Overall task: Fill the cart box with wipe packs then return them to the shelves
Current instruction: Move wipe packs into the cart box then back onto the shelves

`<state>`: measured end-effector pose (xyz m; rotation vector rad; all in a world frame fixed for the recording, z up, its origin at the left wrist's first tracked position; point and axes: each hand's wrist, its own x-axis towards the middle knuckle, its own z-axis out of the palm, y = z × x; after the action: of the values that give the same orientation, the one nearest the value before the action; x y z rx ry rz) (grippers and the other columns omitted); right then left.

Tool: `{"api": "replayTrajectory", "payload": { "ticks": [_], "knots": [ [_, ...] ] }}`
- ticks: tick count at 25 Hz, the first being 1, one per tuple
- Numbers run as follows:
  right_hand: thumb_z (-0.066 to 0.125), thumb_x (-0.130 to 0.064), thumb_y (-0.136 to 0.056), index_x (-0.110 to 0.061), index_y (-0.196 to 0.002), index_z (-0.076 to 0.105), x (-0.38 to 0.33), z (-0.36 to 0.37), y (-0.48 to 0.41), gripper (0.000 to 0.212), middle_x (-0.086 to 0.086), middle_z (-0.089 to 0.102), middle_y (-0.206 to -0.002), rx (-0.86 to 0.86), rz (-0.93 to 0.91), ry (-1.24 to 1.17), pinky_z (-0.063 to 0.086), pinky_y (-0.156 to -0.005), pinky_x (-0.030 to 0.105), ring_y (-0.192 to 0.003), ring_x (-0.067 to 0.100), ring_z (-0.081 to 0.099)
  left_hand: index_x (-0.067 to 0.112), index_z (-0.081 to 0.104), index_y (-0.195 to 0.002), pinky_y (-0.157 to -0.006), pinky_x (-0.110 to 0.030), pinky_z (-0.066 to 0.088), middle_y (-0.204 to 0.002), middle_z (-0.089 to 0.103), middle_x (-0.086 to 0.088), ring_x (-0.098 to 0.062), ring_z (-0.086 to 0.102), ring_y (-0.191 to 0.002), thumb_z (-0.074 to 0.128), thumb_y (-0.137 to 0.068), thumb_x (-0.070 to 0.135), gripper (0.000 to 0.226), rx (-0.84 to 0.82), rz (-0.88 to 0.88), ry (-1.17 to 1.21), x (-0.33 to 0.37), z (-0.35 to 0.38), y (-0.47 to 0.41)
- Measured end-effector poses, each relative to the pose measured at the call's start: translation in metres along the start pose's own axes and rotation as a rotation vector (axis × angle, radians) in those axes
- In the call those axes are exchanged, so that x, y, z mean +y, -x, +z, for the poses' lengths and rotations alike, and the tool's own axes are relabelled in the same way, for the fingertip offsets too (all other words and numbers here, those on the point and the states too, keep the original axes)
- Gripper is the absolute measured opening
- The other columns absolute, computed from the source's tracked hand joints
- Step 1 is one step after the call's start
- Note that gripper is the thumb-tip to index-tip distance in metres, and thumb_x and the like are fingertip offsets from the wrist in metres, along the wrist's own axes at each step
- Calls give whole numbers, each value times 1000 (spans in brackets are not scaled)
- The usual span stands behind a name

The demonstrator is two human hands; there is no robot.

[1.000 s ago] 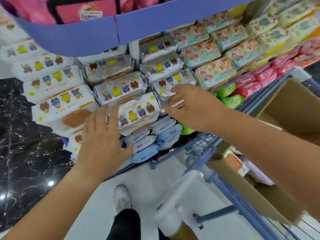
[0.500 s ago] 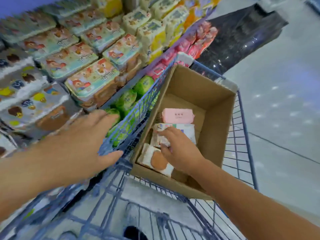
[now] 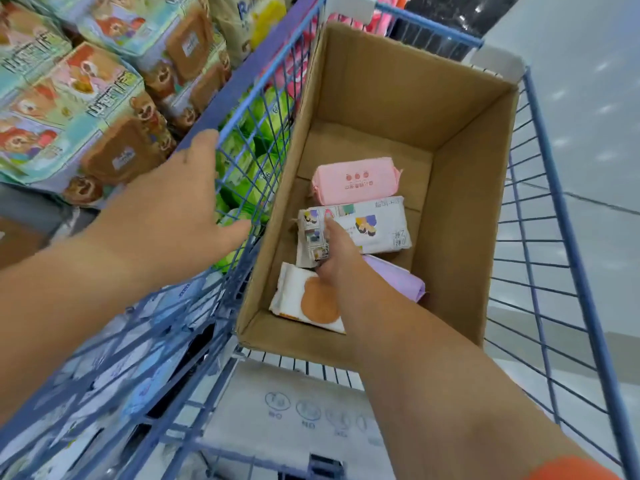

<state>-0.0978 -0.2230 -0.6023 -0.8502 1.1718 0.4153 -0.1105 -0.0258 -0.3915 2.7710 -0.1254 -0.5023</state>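
Note:
A cardboard box [image 3: 460, 202] stands in the blue wire cart [image 3: 554, 188]. On its floor lie a pink wipe pack [image 3: 356, 180], a white illustrated pack [image 3: 377, 226], a white pack with a brown round lid [image 3: 304, 299] and a purple pack [image 3: 398, 277] partly hidden under my forearm. My right hand [image 3: 337, 258] reaches into the box and grips the near left end of the white illustrated pack, with the index finger lying on top. My left hand [image 3: 180, 188] holds the cart's left side wall, fingers over its rim.
Shelves on the left carry stacked bear-print wipe packs [image 3: 69, 98]. Green packs [image 3: 249, 147] show through the cart's wires on a lower shelf. Pale floor [image 3: 588, 81] lies to the right of the cart. Blue and white packs sit low at the left.
My view swung from the shelf down to the cart. My right hand went from the shelf into the box and onto the illustrated pack. My left hand moved to the cart's side wall.

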Motion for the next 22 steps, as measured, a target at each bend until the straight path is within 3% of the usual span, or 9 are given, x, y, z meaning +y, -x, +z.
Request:
{"api": "replayTrajectory", "payload": {
  "ticks": [2, 5, 7, 9, 11, 12, 16, 20, 22],
  "knots": [
    [83, -43, -74, -18, -128, 66, 14, 0, -11, 62, 6, 75, -114, 43, -79, -104, 61, -83, 45, -101, 25, 73, 28, 4, -159, -70, -50, 54, -124, 55, -7, -26, 62, -83, 70, -87, 51, 101, -33, -12, 27, 2, 1, 5],
    [71, -37, -90, -14, -126, 66, 11, 1, 5, 44, 10, 75, -113, 36, -167, -333, 61, -69, 34, -94, 23, 74, 26, 1, -160, -57, -38, 43, -134, 52, -6, -18, 55, -68, 70, -88, 50, 103, -26, -12, 31, 3, 1, 1],
    [66, -34, -95, -15, -129, 65, 7, -4, 3, 39, 7, 75, -112, -20, -185, -481, 59, -79, 34, -101, 21, 72, 26, -2, -161, -50, -29, 34, -133, 52, -4, -13, 52, -59, 70, -89, 49, 104, -31, -14, 36, 3, 1, 2],
    [65, -36, -96, -17, -121, 67, -1, -6, 5, 32, 3, 79, -98, -42, -210, -551, 56, -86, 35, -101, 20, 71, 28, -4, -161, -48, -29, 36, -126, 55, -5, -13, 53, -56, 69, -90, 48, 104, -40, -19, 47, 4, 0, 3],
    [62, -39, -97, -19, -108, 71, -5, -5, 3, 24, 4, 79, -84, -69, -187, -578, 56, -81, 40, -95, 23, 70, 30, -6, -160, -48, -28, 38, -134, 53, -4, -12, 52, -55, 69, -90, 48, 104, -54, -16, 62, 5, 1, 4],
    [62, -40, -97, -19, -106, 71, -6, -3, 2, 24, 6, 79, -87, -97, -174, -583, 55, -81, 44, -96, 25, 70, 30, -8, -160, -48, -23, 34, -144, 48, -4, -11, 50, -54, 68, -91, 47, 104, -54, -15, 68, 5, 2, 4],
    [68, -36, -93, -24, -129, 66, -7, -1, -13, 38, 7, 74, -120, -124, -233, -632, 46, -106, 55, -116, 29, 67, 31, -10, -160, -46, -19, 27, -161, 30, 1, -5, 43, -55, 68, -92, 47, 105, -58, -29, 46, 7, 1, 1],
    [67, -33, -94, -22, -125, 67, -12, -5, -23, 33, 7, 77, -110, -166, -248, -558, 53, -95, 51, -109, 28, 70, 32, -17, -158, -49, -17, 32, -160, 30, 5, -5, 46, -64, 66, -92, 51, 108, -78, -42, 27, 7, 3, 1],
    [66, -29, -95, -21, -121, 67, -17, -3, -30, 27, 8, 78, -108, -161, -231, -526, 54, -91, 52, -105, 28, 70, 31, -18, -158, -59, -16, 35, -158, 30, 7, -12, 46, -71, 65, -92, 52, 108, -77, -29, 0, 7, 5, -1]
  ]
}}
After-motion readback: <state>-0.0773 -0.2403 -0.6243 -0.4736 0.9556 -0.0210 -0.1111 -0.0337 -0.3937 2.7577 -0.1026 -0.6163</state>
